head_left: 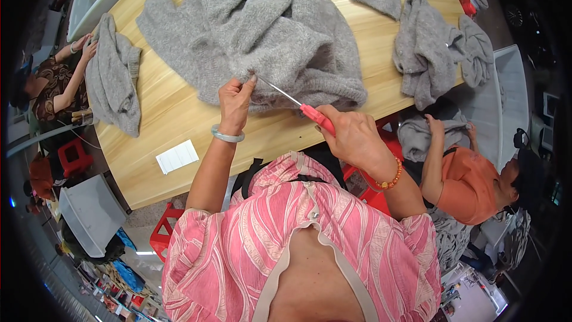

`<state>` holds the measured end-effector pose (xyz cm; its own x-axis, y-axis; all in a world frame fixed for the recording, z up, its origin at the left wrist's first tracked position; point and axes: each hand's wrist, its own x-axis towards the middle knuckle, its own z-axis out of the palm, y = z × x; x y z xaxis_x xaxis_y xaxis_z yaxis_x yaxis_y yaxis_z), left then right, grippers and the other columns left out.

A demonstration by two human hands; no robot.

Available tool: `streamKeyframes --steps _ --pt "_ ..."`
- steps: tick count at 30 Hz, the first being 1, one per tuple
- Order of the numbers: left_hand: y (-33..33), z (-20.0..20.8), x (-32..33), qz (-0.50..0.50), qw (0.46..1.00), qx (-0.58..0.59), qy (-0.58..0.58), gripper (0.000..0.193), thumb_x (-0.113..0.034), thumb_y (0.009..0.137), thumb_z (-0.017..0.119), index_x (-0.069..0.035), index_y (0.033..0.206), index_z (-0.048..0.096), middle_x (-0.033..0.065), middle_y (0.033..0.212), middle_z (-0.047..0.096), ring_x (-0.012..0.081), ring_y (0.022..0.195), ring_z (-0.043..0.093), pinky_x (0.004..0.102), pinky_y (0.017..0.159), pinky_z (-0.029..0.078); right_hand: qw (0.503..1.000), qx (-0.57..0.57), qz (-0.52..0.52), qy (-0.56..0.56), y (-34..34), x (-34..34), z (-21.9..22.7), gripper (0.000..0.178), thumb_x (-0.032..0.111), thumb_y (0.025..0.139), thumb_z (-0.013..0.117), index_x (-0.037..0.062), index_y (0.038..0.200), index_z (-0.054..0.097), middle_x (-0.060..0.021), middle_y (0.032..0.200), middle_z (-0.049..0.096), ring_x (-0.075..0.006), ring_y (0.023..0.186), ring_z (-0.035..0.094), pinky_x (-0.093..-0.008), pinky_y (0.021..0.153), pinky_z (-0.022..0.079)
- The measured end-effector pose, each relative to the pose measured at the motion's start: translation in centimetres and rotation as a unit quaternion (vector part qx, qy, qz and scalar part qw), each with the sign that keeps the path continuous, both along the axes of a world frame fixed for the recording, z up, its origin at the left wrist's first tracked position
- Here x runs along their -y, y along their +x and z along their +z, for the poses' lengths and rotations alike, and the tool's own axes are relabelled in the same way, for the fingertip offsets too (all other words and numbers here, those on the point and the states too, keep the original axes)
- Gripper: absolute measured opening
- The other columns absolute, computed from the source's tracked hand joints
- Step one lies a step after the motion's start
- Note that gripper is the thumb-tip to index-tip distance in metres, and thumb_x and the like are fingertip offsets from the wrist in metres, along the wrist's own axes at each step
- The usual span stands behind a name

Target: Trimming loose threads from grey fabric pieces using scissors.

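Observation:
A heap of grey knitted sweater (262,36) lies on the wooden table in front of me. My left hand (236,104) pinches a bit of its near edge between thumb and finger. In my right hand (360,143) is a red-handled tool (317,118) with a slim metal shaft, gripped by the handle. The shaft slants up and left to my left fingertips, where its tip meets the knit; the tip's shape is too small to tell.
A white paper slip (177,157) lies on the table (149,179) near its left front edge. More grey knits (426,48) lie at the right. Co-workers handle grey garments at left and right, beside pale plastic bins (512,101). Red stools (165,232) stand below.

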<state>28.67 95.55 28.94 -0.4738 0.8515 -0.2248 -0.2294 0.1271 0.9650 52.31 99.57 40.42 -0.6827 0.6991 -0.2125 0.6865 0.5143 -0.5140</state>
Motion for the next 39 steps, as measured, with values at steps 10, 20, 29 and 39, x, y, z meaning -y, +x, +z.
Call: streamKeyframes --steps 10,20,29,39 --pt "-1.6 -1.6 1.7 -0.113 0.990 -0.081 -0.009 0.021 -0.007 0.086 0.065 -0.010 0.068 0.054 -0.0078 0.065 0.050 0.0016 0.054 0.036 0.0208 0.047 0.028 0.999 -0.013 -0.001 -0.031 -0.3 0.1 -0.5 0.021 0.016 0.085 0.059 0.0111 0.106 0.057 -0.0182 0.077 0.063 -0.0381 0.073 0.061 -0.0475 0.065 0.047" --pt "-5.6 -4.2 0.6 -0.055 0.918 0.391 -0.026 0.034 -0.043 0.092 0.054 -0.012 0.107 0.056 0.0024 0.097 0.063 0.0148 0.085 0.058 0.0336 0.074 0.048 0.998 -0.039 -0.047 0.001 1.3 1.0 -1.3 0.029 0.011 0.083 0.058 0.0091 0.112 0.056 -0.0188 0.082 0.062 -0.0390 0.077 0.059 -0.0473 0.068 0.046" --pt "-6.5 -4.0 -4.0 -0.037 0.954 0.296 -0.026 0.022 -0.008 0.088 0.060 -0.002 0.108 0.055 0.0071 0.104 0.063 0.0162 0.097 0.059 0.0321 0.088 0.048 0.997 -0.055 -0.047 0.001 -0.7 0.6 -1.5 0.028 0.012 0.084 0.058 0.0089 0.112 0.056 -0.0193 0.083 0.062 -0.0391 0.076 0.060 -0.0475 0.067 0.047" --pt "-7.2 -3.3 -5.8 0.008 0.943 0.332 0.006 0.026 -0.030 0.095 0.053 -0.006 0.100 0.056 0.0078 0.103 0.064 0.0194 0.094 0.062 0.0364 0.083 0.050 0.997 -0.058 -0.044 0.007 -1.6 -0.1 -2.3 0.026 0.016 0.087 0.056 0.0117 0.113 0.055 -0.0191 0.083 0.063 -0.0384 0.079 0.061 -0.0467 0.069 0.047"
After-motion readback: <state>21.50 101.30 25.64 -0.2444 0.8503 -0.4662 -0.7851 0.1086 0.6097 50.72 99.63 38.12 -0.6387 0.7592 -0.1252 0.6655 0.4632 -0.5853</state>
